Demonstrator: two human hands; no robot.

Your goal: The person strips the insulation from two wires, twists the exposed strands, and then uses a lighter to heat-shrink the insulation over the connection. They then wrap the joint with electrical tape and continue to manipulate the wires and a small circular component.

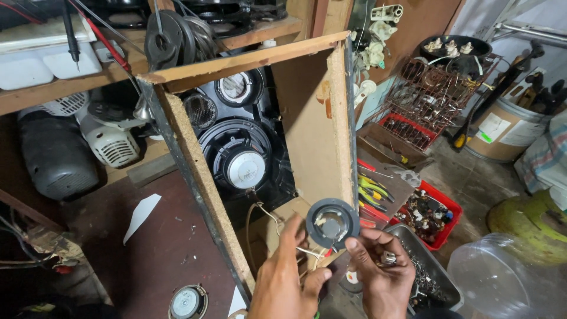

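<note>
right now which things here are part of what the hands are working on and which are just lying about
In hand:
- left hand and right hand on the small round grey speaker
- its thin white wires
- open chipboard speaker cabinet

Lying about:
- red plastic parts tray
- clear plastic tub
- loose round speaker on the floor

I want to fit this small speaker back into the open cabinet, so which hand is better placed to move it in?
Probably the left hand. Its fingers touch the small round speaker on the side nearer the cabinet opening. The right hand holds the speaker's lower edge and also seems to have small metal parts in its palm.
</note>
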